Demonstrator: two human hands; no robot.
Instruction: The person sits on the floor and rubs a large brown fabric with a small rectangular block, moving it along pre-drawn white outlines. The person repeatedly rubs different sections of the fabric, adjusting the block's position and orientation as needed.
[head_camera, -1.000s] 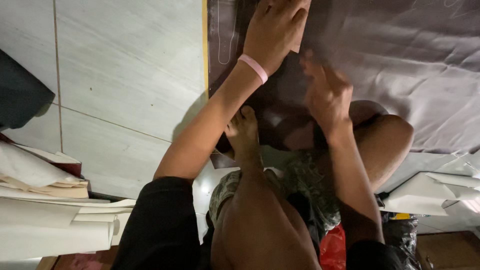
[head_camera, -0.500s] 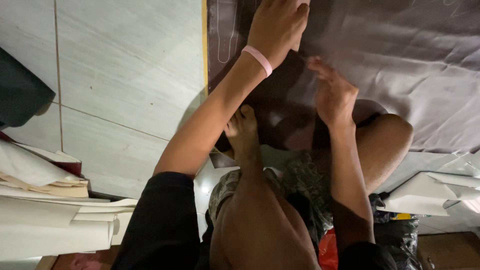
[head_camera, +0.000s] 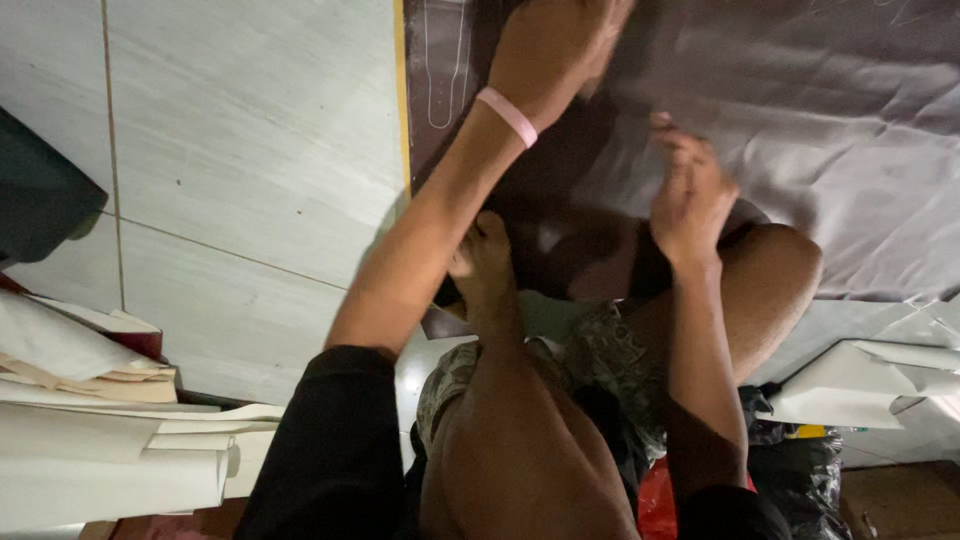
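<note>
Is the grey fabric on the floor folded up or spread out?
Spread out: the grey fabric lies open, wrinkled, under the left hand and right hand.

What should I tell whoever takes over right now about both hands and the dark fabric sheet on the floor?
Left hand: reaching far forward, palm down on the dark fabric sheet, near the chalked outline at its left edge. A pink wristband is on that wrist.
Right hand: fingers resting on the fabric just ahead of the raised knee; it pinches nothing that can be made out.
The fabric lies spread on the tiled floor, wrinkled at right. Paper sheets are stacked at lower left, more paper at lower right.
Done: the fabric is laid out and marked. Left: cannot tell, since no tool shows in either hand.
</note>
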